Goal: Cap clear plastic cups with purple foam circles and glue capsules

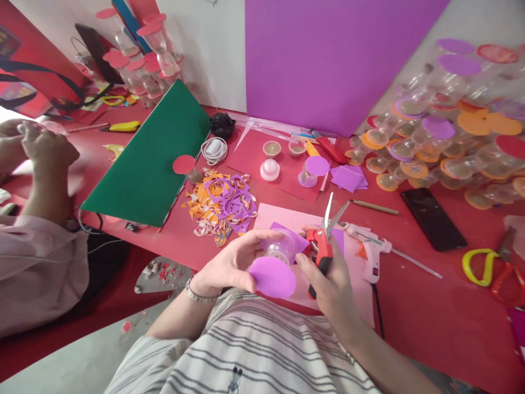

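I lost part of a co-worker's hand [10,145] past the left edge; the right hand [335,284] covered some red-handled snips [325,253]; print [8,42] on the red bag [41,46] blurred.

The scene was brightly lit, with soft shadows cast. The held disc [273,277] was evenly lit; the far-left edge was bleached by glare, and the hourglasses [438,127] at right were stretched.

Looking like a craft workshop here: spreading across a red worktable [435,323], piling up orange and purple offcuts [225,202], stacking hourglasses [438,127] high, sporting a glue gun [372,257], and hosting a co-worker [36,268] beyond a green board [151,164]!
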Motion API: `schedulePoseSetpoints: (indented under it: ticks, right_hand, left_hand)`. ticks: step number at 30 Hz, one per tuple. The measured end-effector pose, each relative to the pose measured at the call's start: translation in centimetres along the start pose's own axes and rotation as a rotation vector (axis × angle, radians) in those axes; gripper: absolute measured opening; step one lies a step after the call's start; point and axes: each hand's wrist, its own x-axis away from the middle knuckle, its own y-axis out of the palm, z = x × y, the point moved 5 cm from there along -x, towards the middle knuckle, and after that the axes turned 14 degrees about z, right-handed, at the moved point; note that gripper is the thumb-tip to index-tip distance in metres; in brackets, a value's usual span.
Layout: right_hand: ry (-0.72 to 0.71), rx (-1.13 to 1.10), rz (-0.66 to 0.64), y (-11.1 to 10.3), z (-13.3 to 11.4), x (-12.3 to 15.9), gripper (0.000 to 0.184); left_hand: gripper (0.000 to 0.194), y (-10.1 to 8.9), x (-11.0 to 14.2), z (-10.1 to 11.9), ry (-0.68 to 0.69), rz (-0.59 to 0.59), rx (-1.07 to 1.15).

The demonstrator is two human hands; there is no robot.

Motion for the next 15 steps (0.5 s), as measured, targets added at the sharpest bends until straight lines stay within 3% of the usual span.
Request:
schedulePoseSetpoints:
  ticks: [3, 6, 11, 15]
  right_hand:
    - [0.03, -0.067, -0.051, -0.1, 0.4, 0.4, 0.027]
    - [0.09, -0.114, -0.143, -0.1, 1.4, 1.1, 0.03]
    - [0.211, -0.126, -0.322, 0.4, 3.7, 2.7, 0.038]
    - [0.324, -0.163, -0.363, 1.1, 5.3, 3.6, 0.038]
  left_hand:
    - [0.081, -1.8, -1.5, 0.8, 0.074, 0.206, 0.003]
    - [0.087, -3.1, -3.7, 1.4, 0.091, 0.3, 0.033]
    - [0.095, -2.8, -6.3, 2.7, 0.123, 0.272, -0.019]
    - [0.078, -2.6, -7.5, 3.1, 0.121, 0.295, -0.073]
